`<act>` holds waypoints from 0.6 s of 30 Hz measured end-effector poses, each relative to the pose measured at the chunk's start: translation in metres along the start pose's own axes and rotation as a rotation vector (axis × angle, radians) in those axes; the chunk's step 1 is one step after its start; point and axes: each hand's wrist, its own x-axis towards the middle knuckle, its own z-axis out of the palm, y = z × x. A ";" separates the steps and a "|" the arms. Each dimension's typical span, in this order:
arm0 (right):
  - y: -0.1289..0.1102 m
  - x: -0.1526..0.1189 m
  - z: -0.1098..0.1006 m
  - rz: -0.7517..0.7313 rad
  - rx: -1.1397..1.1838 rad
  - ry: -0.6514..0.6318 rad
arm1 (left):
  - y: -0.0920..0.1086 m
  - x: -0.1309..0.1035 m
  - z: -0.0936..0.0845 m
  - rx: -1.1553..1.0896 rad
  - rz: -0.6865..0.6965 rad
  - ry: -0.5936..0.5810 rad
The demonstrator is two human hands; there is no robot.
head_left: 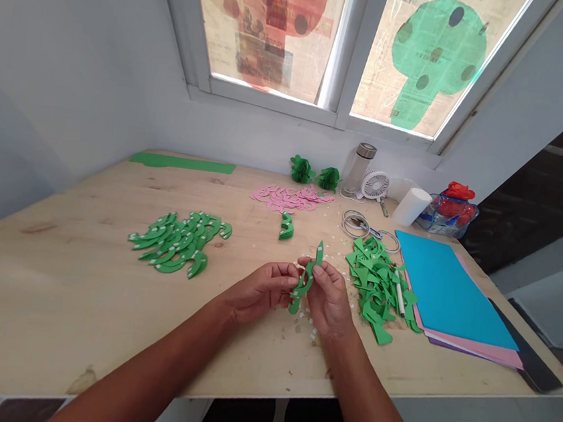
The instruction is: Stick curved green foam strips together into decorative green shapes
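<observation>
The cutout [304, 282] was green, as were the pile [180, 241] and scraps [377, 281] on the pale wood bench [51, 294]. Pink pieces [290, 198] lay farther back. The sheets [447, 289] were blue over pink; the window mushrooms [436, 53] were red and green with dark spots.

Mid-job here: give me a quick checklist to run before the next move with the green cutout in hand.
1. Green cutout held by both hands: ok, left hand and right hand pinch it above the table.
2. Finished pile apart from the hands: ok.
3. Green scraps kept separate on the right: ok.
4. Tape rolls within sight: ok.
5. Sticky tab on the held cutout: cannot tell.
6. Small white bits under the hands cleared: not ok.
</observation>
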 end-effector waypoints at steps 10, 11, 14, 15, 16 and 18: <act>0.006 0.004 -0.004 -0.028 -0.120 0.138 | 0.007 0.006 -0.009 0.372 0.365 0.458; 0.007 0.003 -0.004 -0.016 -0.165 0.129 | 0.007 0.006 -0.007 0.405 0.380 0.474; 0.010 0.003 -0.004 0.013 -0.264 0.106 | 0.004 0.006 -0.003 0.460 0.381 0.496; 0.010 0.003 -0.004 0.019 -0.283 0.101 | 0.004 0.006 -0.002 0.470 0.376 0.494; 0.011 0.003 -0.005 0.025 -0.299 0.099 | 0.004 0.005 -0.001 0.478 0.371 0.488; 0.012 0.002 -0.005 0.039 -0.326 0.106 | 0.003 0.005 -0.001 0.484 0.362 0.469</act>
